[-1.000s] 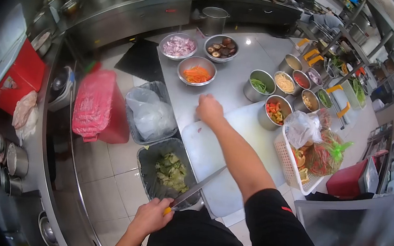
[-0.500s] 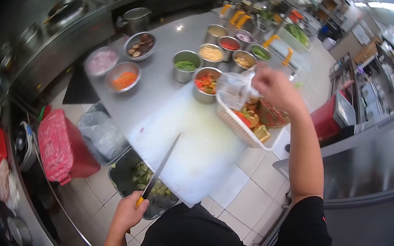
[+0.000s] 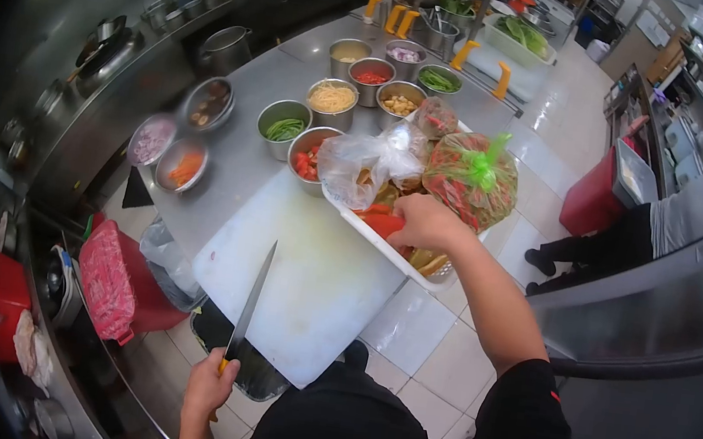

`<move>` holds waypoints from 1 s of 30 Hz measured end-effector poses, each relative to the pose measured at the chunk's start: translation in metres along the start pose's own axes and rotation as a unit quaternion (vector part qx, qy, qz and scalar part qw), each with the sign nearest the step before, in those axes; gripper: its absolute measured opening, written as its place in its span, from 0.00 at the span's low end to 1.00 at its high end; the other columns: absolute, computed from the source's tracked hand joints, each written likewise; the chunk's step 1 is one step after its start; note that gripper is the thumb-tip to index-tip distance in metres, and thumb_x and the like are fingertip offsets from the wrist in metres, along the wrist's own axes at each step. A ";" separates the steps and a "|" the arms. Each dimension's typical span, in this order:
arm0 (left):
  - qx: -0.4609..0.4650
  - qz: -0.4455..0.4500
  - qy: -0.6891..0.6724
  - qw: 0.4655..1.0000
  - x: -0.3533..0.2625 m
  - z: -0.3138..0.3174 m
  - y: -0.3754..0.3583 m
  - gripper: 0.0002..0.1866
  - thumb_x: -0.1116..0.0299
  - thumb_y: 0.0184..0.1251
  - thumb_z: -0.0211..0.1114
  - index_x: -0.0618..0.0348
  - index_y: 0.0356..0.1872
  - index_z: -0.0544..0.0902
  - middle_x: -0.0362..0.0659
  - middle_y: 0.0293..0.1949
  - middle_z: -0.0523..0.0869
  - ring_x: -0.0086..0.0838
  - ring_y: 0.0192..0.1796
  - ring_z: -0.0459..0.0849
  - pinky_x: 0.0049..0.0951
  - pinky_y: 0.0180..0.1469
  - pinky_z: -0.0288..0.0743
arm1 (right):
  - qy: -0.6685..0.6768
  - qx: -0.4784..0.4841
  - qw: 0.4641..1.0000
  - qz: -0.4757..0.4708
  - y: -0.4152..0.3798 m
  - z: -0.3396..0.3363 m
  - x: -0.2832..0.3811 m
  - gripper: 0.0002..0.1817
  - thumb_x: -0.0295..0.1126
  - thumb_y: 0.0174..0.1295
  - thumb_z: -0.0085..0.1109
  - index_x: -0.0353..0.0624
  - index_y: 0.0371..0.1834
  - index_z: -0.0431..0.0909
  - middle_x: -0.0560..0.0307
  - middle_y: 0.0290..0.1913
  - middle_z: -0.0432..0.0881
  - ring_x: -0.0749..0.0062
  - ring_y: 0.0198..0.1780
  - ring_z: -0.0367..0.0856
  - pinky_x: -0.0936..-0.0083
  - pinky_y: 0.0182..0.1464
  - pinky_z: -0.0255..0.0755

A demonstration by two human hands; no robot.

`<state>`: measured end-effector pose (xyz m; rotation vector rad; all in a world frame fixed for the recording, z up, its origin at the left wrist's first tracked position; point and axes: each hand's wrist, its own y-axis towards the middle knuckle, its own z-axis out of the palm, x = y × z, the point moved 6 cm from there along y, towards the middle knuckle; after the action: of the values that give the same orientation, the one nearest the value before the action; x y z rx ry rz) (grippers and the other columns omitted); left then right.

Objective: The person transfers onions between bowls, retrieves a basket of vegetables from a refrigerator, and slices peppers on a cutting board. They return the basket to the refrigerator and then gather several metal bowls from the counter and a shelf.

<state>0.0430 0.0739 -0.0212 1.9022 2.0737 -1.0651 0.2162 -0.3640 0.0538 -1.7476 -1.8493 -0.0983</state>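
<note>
A long kitchen knife (image 3: pixel 252 299) is gripped by its yellow handle in my left hand (image 3: pixel 211 385), its blade pointing away over the near left edge of the white cutting board (image 3: pixel 288 269). My right hand (image 3: pixel 428 226) reaches into a white plastic basket (image 3: pixel 383 250) at the board's right, fingers closed around a red bell pepper (image 3: pixel 379 223). Other pepper pieces lie around it, partly hidden by the hand. On the basket rest a clear plastic bag (image 3: pixel 371 165) and a bag of red and green contents tied with green plastic (image 3: pixel 471 177).
Several metal pots, including one of green strips (image 3: pixel 284 129), stand behind the board. Bowls of shredded carrot (image 3: pixel 182 165) and a pinkish food (image 3: pixel 151 141) sit at left. Below are a red bin (image 3: pixel 128 284) and a dark bin (image 3: pixel 249 374). A person (image 3: pixel 685 221) stands at far right.
My right hand has come down from above the clear bag into the basket, onto a red pepper. The bag with the green tie now shows plainly. The knife stays in my left hand.
</note>
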 end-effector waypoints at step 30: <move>0.077 -0.021 0.092 0.993 -0.037 -0.005 -0.005 0.10 0.65 0.73 0.52 0.61 0.46 0.70 0.64 0.33 0.85 0.63 0.40 0.84 0.61 0.45 0.75 | -0.019 -0.266 0.911 -0.314 -0.037 0.187 0.133 0.09 0.24 0.53 0.70 0.49 0.37 0.84 0.59 0.39 0.79 0.63 0.37 0.82 0.68 0.38 0.78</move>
<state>0.0476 0.0467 0.0048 2.1119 2.1938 -1.1296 0.1194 -0.1688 -0.0277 -1.3817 -2.5135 -0.8988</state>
